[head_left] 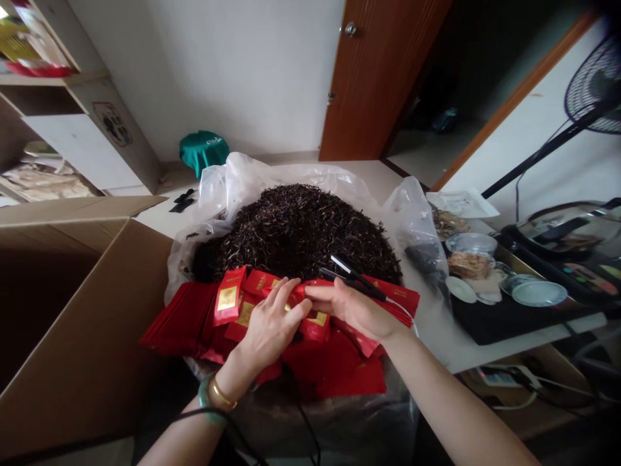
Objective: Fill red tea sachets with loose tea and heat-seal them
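Red packets bear gold panels; the loose tea is near-black.

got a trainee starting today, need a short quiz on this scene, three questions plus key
1. What does the right hand hold?
A) scissors
B) black corded tongs
C) a spoon

2. True or false: the heap of dark tea leaves lies in a clear plastic bag.

3. What lies directly under the left hand?

Key:
1. B
2. True
3. Red packets with gold labels
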`<state>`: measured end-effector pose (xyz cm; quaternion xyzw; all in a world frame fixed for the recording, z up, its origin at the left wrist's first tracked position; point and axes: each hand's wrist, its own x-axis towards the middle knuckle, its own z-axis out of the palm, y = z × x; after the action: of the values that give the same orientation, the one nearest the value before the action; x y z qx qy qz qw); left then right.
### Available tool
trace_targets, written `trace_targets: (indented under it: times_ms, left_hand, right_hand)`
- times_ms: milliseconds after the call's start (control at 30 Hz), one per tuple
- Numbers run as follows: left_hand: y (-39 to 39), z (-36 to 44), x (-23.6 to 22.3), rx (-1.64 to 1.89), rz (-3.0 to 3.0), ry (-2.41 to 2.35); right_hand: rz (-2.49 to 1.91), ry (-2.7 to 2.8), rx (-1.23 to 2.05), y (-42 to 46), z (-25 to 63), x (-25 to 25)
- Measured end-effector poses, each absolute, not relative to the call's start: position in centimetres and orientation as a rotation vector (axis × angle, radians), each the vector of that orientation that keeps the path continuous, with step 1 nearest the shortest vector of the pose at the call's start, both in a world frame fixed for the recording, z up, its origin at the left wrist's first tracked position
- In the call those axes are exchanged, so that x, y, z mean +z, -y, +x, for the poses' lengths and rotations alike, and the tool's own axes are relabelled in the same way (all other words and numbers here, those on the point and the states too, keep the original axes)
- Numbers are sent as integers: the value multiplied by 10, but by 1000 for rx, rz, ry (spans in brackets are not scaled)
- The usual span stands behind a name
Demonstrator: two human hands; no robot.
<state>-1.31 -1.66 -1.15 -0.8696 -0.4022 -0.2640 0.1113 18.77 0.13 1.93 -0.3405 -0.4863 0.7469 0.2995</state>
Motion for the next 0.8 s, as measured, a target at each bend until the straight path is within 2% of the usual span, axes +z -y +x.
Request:
trace_targets:
  times_ms: [167,267,433,667,800]
  left_hand:
    - [15,-13,-10,-808,-2501,1258]
    - [14,-14,-12,-833,-2470,1267]
    - [13,-16,-12,-921,-2444,1251]
    - [13,-18,-8,-1140,-2410,1302]
    - [12,-19,-7,-1152,-2397,1452]
  right_hand:
    - [-1126,1343,1556,-16,188,10]
    - [-1282,1811,1381,-13,178,-4]
    - [-1350,2578,825,-1,150,-20]
    - [-1326,2778,463,-3,139,-32]
    - [-1386,2887,441,-8,132,-27]
